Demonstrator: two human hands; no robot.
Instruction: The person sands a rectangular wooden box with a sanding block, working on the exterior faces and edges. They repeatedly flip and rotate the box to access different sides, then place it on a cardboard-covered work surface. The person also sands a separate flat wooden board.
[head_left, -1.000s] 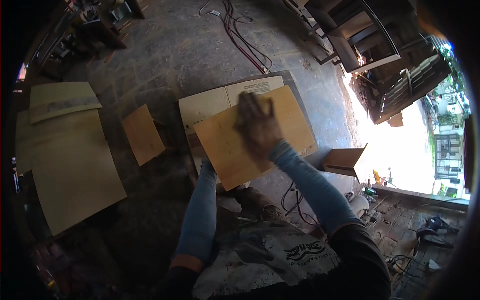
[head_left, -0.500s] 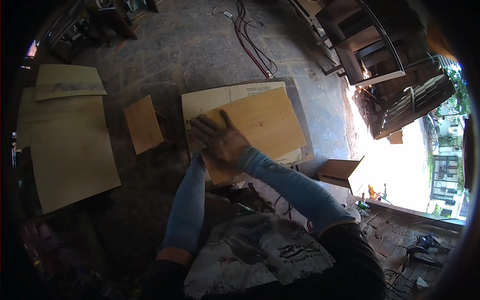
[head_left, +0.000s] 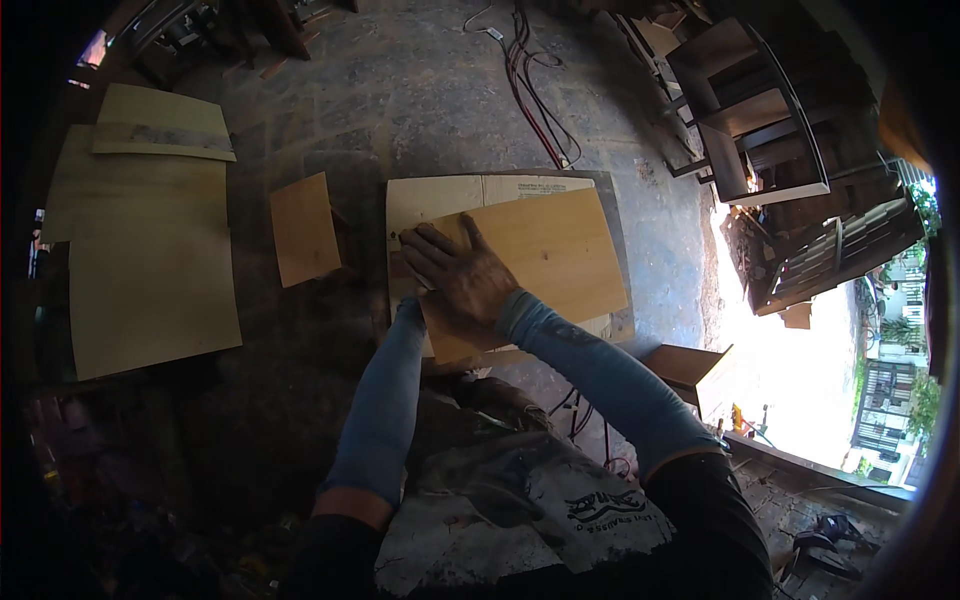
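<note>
A flat tan wooden board (head_left: 555, 250) lies slightly askew on a piece of cardboard (head_left: 418, 200) spread over a low work surface (head_left: 622, 300). My right hand (head_left: 465, 283) rests on the left part of the board, its fingers stretched toward the left edge and the thumb apart. My left hand is at that same left edge; its sleeved forearm (head_left: 380, 400) comes up from below. Most of the left hand is hidden behind the right one and in shadow, so its fingers do not show. Whether it holds anything cannot be seen.
Several pale wooden panels (head_left: 150, 290) are stacked at the left. A small wooden piece (head_left: 305, 230) stands between them and the work surface. Red and dark cables (head_left: 525, 80) cross the floor. Dark shelving (head_left: 745, 110) stands far right, and a wooden box (head_left: 685, 365) sits at the near right.
The view has shifted, so the surroundings appear farther right. Both hands stay at the board's left part, with the right hand still flat on it.
</note>
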